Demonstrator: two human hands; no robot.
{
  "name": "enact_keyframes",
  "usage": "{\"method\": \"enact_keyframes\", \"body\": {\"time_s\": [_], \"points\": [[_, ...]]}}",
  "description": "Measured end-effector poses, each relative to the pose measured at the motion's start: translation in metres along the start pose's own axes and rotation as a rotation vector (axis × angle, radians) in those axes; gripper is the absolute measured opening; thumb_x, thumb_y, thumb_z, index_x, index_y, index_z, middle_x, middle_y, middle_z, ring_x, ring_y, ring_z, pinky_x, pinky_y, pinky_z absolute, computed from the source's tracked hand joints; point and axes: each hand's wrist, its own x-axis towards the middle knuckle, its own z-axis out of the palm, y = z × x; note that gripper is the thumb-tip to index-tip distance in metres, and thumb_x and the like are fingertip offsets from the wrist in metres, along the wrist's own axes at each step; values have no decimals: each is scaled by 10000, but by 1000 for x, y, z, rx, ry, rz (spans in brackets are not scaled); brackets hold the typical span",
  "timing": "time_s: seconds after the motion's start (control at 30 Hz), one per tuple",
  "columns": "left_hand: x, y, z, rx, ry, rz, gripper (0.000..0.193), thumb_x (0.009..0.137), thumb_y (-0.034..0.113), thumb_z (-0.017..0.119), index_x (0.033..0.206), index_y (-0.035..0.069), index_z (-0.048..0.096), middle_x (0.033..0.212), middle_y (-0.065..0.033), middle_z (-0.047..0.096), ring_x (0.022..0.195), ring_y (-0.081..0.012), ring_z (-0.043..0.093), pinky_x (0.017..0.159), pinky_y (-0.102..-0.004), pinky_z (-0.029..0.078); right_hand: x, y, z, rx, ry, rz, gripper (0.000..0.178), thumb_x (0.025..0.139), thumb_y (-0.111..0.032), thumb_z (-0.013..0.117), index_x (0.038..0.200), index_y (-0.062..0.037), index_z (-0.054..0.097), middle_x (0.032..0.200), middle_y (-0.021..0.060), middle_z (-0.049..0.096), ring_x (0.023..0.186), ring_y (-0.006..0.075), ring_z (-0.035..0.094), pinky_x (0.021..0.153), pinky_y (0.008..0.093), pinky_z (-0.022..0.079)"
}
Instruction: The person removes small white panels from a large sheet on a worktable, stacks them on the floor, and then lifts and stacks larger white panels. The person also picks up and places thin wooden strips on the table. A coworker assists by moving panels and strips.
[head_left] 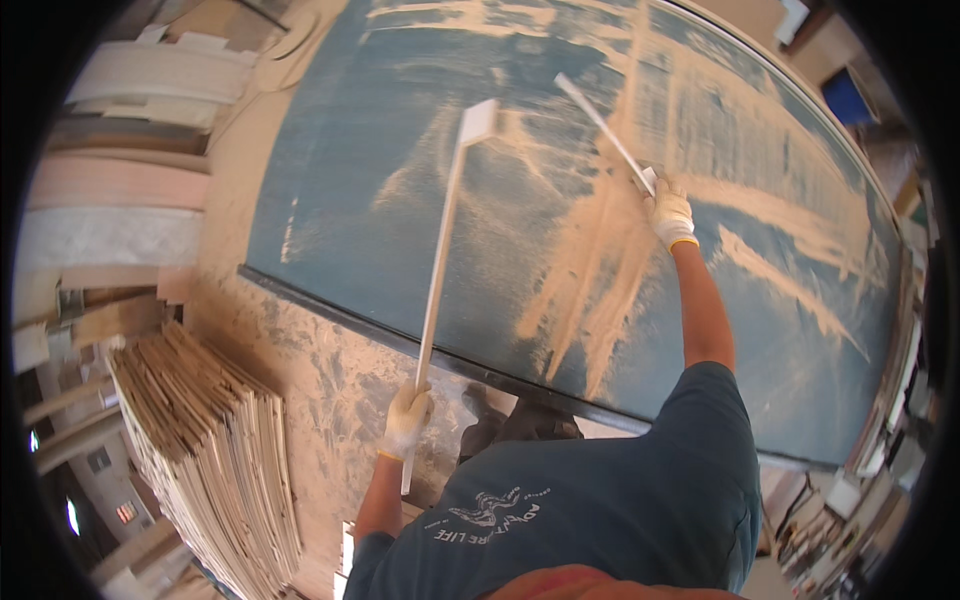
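Observation:
My left hand (407, 418), in a pale work glove, is closed around the lower part of a long, thin white strip (441, 255). This strip runs up and away over the table's near edge, and a flat white block-like piece (479, 122) sits at its far end. In my right hand (671, 213), also gloved, is the near end of a shorter white strip (600, 122), which slants up to the left above the table. Beside those fingers shows a small white piece (649, 177); whether it joins the strip, I cannot tell. Both hands are apart.
Pale sawdust (590, 270) lies in streaks over the large blue-green table (330, 200), which has a dark near edge. A tall stack of thin wooden boards (215, 440) stands at lower left on the dusty floor (320, 370). More panels (120, 210) lie along the left side.

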Motion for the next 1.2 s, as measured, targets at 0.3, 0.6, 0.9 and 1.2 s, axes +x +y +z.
{"method": "enact_keyframes", "body": {"time_s": [0.3,0.6,0.9,1.2], "points": [[57,5,46,-118,-168,9,318,1047,339,591,1169,45,587,794,-20,615,514,-63,488,426,-236,359,-206,-111,-5,1535,-431,394,268,992,-215,540,1151,-20,632,1005,52,619,932,189,612,856,366,541],[127,32,55,-184,-273,-19,293,945,313,693,1055,58,598,768,-20,608,482,-81,481,399,-240,321,-263,-270,36,1295,-691,148,401,1009,-237,535,1366,-78,621,1079,145,731,1001,274,703,865,385,556],[93,22,-73,129,31,157,192,883,210,728,973,79,618,731,65,507,548,-45,425,463,-241,332,-279,66,-26,446,453,767,294,979,-197,540,1242,-65,555,1123,238,697,1018,445,688,876,490,532],[-48,-59,-215,166,408,188,144,845,123,703,945,67,617,751,55,517,611,-52,472,511,-262,394,-273,91,26,93,200,1200,353,936,-308,636,1101,-11,734,1106,214,739,993,402,737,843,506,605]]}}
